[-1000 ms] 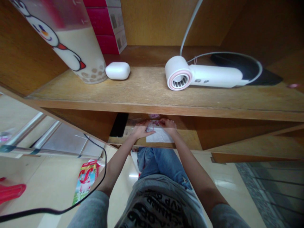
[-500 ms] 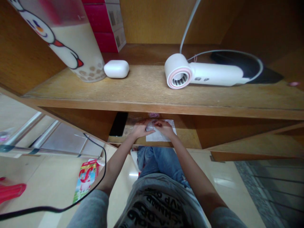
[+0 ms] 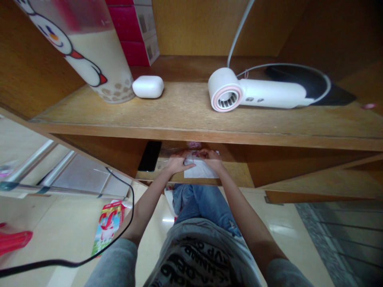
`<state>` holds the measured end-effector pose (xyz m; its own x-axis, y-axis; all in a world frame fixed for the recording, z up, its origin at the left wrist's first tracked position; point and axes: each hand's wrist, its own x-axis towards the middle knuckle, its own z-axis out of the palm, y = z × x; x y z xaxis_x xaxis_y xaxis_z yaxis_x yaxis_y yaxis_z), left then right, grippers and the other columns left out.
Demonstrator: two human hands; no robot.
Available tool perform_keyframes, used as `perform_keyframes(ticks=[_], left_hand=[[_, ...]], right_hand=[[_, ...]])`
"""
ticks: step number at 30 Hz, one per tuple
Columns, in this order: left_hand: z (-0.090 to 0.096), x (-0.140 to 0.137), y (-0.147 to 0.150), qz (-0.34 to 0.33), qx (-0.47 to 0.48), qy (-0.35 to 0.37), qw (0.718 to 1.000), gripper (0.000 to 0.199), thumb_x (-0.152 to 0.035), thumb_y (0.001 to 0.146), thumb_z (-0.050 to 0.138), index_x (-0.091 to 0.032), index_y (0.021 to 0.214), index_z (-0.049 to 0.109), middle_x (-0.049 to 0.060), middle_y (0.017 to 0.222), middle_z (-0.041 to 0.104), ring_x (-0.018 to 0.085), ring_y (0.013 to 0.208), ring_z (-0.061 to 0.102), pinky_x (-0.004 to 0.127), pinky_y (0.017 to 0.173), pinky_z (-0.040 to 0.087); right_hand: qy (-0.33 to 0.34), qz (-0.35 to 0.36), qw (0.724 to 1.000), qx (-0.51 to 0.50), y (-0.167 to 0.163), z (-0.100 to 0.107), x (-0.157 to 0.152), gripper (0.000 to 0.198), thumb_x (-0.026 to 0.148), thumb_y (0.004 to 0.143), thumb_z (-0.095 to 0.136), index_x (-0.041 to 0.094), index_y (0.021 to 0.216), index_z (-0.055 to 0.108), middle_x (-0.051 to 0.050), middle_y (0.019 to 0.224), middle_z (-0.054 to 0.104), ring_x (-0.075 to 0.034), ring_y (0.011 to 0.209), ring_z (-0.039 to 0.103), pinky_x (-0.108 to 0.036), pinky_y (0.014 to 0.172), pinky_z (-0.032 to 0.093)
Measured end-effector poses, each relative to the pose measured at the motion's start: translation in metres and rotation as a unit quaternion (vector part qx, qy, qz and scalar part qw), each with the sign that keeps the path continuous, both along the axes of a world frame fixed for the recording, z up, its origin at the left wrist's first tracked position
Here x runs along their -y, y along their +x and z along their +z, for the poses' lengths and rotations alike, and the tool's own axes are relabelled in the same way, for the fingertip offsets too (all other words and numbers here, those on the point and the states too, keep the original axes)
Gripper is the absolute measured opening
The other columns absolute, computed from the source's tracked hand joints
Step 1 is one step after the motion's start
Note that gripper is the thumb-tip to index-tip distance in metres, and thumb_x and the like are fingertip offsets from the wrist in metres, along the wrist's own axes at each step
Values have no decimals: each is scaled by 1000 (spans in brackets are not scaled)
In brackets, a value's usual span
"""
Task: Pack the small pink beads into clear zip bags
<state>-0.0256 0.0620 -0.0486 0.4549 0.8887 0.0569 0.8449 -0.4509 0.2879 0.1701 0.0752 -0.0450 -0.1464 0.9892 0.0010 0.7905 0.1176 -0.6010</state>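
In the lower shelf compartment, a white sheet of paper (image 3: 200, 172) lies under my hands. My left hand (image 3: 177, 162) rests at the sheet's left side, thumb stretched over it and apart from the fingers. My right hand (image 3: 213, 159) is over the sheet's right part, its thumb and fingers drawn together; what they pinch is too small to make out. Small dark reddish bits (image 3: 195, 153) show between the hands. Just behind lies a pinkish-purple item (image 3: 194, 144), partly hidden by the shelf edge. A black phone (image 3: 150, 156) lies left of my left hand.
Above, the upper shelf (image 3: 185, 115) holds a bubble tea cup (image 3: 103, 59), a white earbud case (image 3: 148, 87), pink boxes (image 3: 134, 32) and a white handheld fan (image 3: 226, 93) with a cable. A black cord (image 3: 131, 207) passes by my left arm. Metal rails (image 3: 60, 167) stand left.
My right hand has shifted slightly to the right, away from my left hand, uncovering more of the reddish bits. The left hand stays in place.
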Motion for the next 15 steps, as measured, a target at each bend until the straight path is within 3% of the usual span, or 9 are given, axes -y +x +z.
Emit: perform_keyframes(ticks=[6, 15], left_hand=[[1, 1, 0, 2, -3, 0, 1000, 65, -65, 75, 42, -22, 124, 44, 8, 114, 59, 25, 102, 56, 30, 85, 43], [5, 2, 1, 5, -17, -11, 1000, 66, -66, 75, 41, -21, 124, 44, 8, 114, 59, 25, 103, 56, 30, 86, 42]], right_hand=[[-18, -31, 996, 79, 0, -1, -3, 21, 40, 80, 52, 27, 86, 67, 1, 85, 70, -17, 78, 64, -25, 68, 46], [-33, -35, 993, 104, -3, -4, -6, 23, 43, 80, 51, 27, 87, 66, 0, 86, 70, -16, 78, 64, -22, 66, 45]])
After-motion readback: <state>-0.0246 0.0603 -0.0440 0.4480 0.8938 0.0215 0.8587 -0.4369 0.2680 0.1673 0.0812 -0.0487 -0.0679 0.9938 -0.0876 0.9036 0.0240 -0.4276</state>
